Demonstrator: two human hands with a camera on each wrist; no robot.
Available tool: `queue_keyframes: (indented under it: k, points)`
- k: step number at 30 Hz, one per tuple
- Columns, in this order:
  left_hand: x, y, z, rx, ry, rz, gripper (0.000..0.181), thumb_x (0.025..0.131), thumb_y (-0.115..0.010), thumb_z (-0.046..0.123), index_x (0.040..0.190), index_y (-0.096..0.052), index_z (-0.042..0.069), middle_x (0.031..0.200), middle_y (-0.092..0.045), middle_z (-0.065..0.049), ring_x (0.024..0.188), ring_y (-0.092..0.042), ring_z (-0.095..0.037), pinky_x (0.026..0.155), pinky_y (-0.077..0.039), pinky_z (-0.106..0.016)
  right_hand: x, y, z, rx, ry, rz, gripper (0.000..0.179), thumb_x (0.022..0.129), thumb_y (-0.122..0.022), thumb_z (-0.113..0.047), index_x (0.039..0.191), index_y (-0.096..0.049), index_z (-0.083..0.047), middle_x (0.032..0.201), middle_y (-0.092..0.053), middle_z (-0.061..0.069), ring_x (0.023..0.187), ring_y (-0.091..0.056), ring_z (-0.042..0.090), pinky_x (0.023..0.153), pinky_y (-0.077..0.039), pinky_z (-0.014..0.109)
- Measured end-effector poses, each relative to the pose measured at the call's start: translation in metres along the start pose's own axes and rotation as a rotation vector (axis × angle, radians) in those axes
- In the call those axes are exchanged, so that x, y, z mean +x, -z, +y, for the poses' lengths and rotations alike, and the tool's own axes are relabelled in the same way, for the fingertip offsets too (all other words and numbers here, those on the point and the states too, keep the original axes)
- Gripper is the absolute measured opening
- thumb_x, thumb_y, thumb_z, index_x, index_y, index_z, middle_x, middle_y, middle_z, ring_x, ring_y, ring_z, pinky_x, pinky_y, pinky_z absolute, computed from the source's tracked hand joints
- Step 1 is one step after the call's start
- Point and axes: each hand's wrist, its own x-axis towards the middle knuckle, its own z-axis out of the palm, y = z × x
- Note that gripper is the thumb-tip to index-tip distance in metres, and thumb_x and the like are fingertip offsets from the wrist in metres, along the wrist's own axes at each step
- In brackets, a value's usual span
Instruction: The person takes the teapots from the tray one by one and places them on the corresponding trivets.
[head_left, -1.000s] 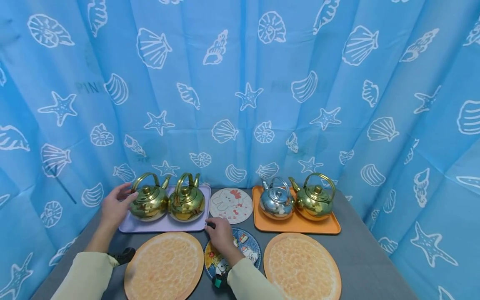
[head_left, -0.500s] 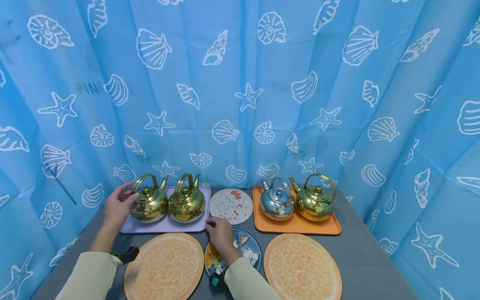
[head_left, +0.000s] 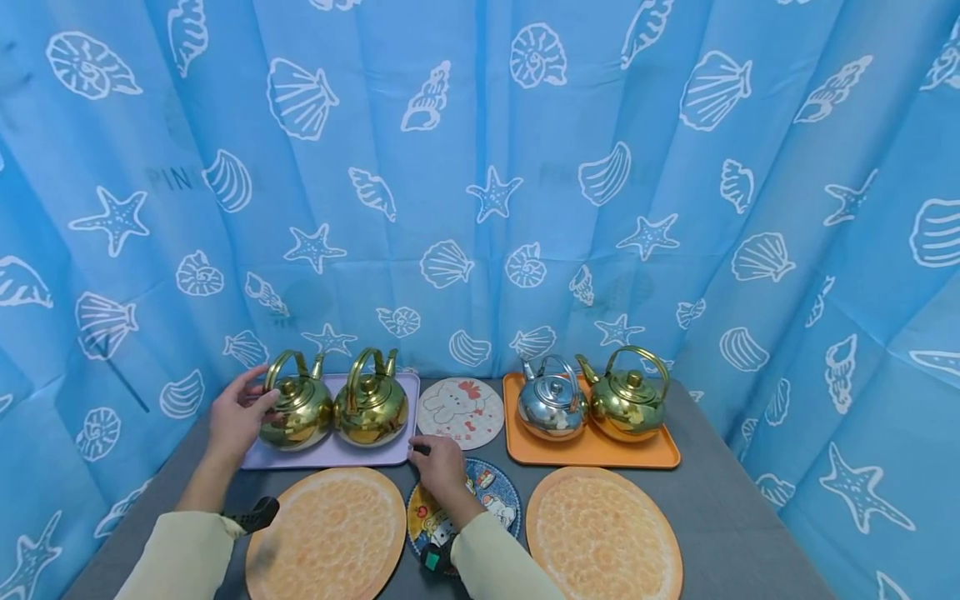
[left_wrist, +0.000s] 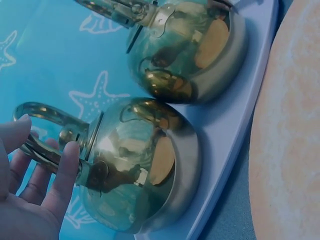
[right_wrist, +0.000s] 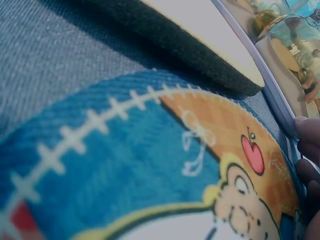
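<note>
In the head view my left hand (head_left: 238,414) is at the handle of the leftmost gold teapot (head_left: 296,412). The left wrist view has its thumb and fingers around that handle (left_wrist: 42,156). A second gold teapot (head_left: 371,408) stands right beside it, both on a lilac tray (head_left: 337,455). My right hand (head_left: 442,471) is at the tray's front right corner, fingers bent, above a round cartoon mat (head_left: 495,498). In the right wrist view, its fingertips (right_wrist: 305,127) meet the tray edge (right_wrist: 280,102).
An orange tray (head_left: 592,457) at the right holds a silver teapot (head_left: 553,406) and a gold teapot (head_left: 628,404). A round rabbit mat (head_left: 461,412) lies between the trays. Two bread-patterned round mats, left (head_left: 326,533) and right (head_left: 603,533), lie in front. A blue shell-print curtain (head_left: 480,167) hangs behind.
The leftmost gold teapot has turned a little, its spout shifting left, and its body sits slightly nearer the front. My left hand has moved with it slightly; my right hand stays at the tray corner.
</note>
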Motion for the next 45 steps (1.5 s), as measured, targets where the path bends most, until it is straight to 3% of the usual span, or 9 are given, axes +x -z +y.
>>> queue_keyframes:
  k: [3,4,9,16,17,20,29,37,45]
  points:
    - [0.0,-0.001,0.0,0.004,0.017,0.016,0.05,0.095,-0.063,0.009,0.143,-0.049,0.011,0.102,-0.049,-0.007,0.084,-0.056,-0.012,0.068,-0.059,-0.03,0.0,-0.001,0.001,0.006,0.007,0.002,0.02,0.086,-0.075,-0.023,0.106,-0.077,-0.025,0.113,-0.07,-0.006,0.113,-0.06,0.019,0.095,-0.047,0.044]
    - [-0.002,-0.003,0.004,0.058,0.037,0.027,0.05,0.097,-0.06,0.009,0.145,-0.046,0.01,0.102,-0.047,-0.007,0.085,-0.055,-0.012,0.07,-0.059,-0.03,0.0,-0.001,0.001,0.007,0.009,0.002,0.02,0.086,-0.075,-0.023,0.106,-0.077,-0.025,0.112,-0.07,-0.006,0.113,-0.06,0.019,0.095,-0.047,0.044]
    - [-0.003,-0.003,0.007,0.053,0.052,0.024,0.052,0.096,-0.06,0.005,0.146,-0.043,0.007,0.102,-0.047,-0.008,0.083,-0.057,-0.013,0.069,-0.059,-0.033,0.0,-0.002,0.003,0.006,0.006,0.003,0.02,0.086,-0.075,-0.022,0.106,-0.077,-0.025,0.112,-0.07,-0.007,0.112,-0.061,0.019,0.095,-0.047,0.044]
    - [-0.004,-0.003,0.002,0.035,-0.006,0.018,0.05,0.097,-0.059,0.008,0.144,-0.044,0.004,0.099,-0.044,-0.008,0.082,-0.055,-0.014,0.066,-0.059,-0.031,0.0,-0.001,0.002,0.008,0.015,0.016,0.02,0.086,-0.076,-0.022,0.106,-0.077,-0.023,0.111,-0.07,-0.006,0.112,-0.061,0.02,0.094,-0.048,0.043]
    - [-0.003,-0.002,-0.003,-0.018,-0.029,0.011,0.049,0.096,-0.062,0.008,0.143,-0.047,0.005,0.098,-0.045,-0.008,0.08,-0.056,-0.014,0.063,-0.059,-0.029,-0.001,-0.001,0.002,0.01,0.015,0.015,0.02,0.086,-0.076,-0.022,0.106,-0.077,-0.023,0.111,-0.07,-0.006,0.112,-0.061,0.02,0.094,-0.048,0.043]
    - [-0.005,-0.002,-0.002,-0.019,-0.054,0.004,0.049,0.095,-0.063,0.009,0.142,-0.048,0.005,0.096,-0.046,-0.007,0.079,-0.056,-0.015,0.061,-0.058,-0.028,-0.001,-0.001,0.001,0.011,0.012,0.014,0.02,0.086,-0.076,-0.022,0.106,-0.077,-0.023,0.112,-0.07,-0.005,0.112,-0.061,0.02,0.094,-0.048,0.043]
    - [-0.011,-0.002,0.011,0.06,-0.008,-0.008,0.052,0.097,-0.058,0.006,0.146,-0.041,0.004,0.099,-0.046,-0.01,0.081,-0.056,-0.016,0.066,-0.059,-0.032,0.0,0.0,0.003,0.006,0.01,0.014,0.019,0.086,-0.076,-0.022,0.105,-0.077,-0.025,0.111,-0.07,-0.008,0.111,-0.061,0.018,0.092,-0.049,0.042]
    - [-0.021,-0.001,0.014,0.089,-0.036,-0.009,0.05,0.098,-0.057,0.006,0.146,-0.042,0.005,0.1,-0.046,-0.011,0.084,-0.058,-0.022,0.068,-0.059,-0.034,0.0,-0.002,0.004,0.011,0.01,0.012,0.019,0.087,-0.075,-0.022,0.106,-0.076,-0.026,0.112,-0.069,-0.008,0.111,-0.061,0.018,0.093,-0.049,0.043]
    - [-0.034,0.0,0.022,0.089,-0.077,-0.02,0.049,0.098,-0.057,0.009,0.145,-0.043,0.003,0.101,-0.048,-0.011,0.084,-0.06,-0.019,0.066,-0.059,-0.032,-0.001,-0.003,0.003,0.018,0.0,0.01,0.02,0.087,-0.075,-0.022,0.107,-0.076,-0.025,0.111,-0.069,-0.008,0.111,-0.061,0.018,0.093,-0.049,0.042]
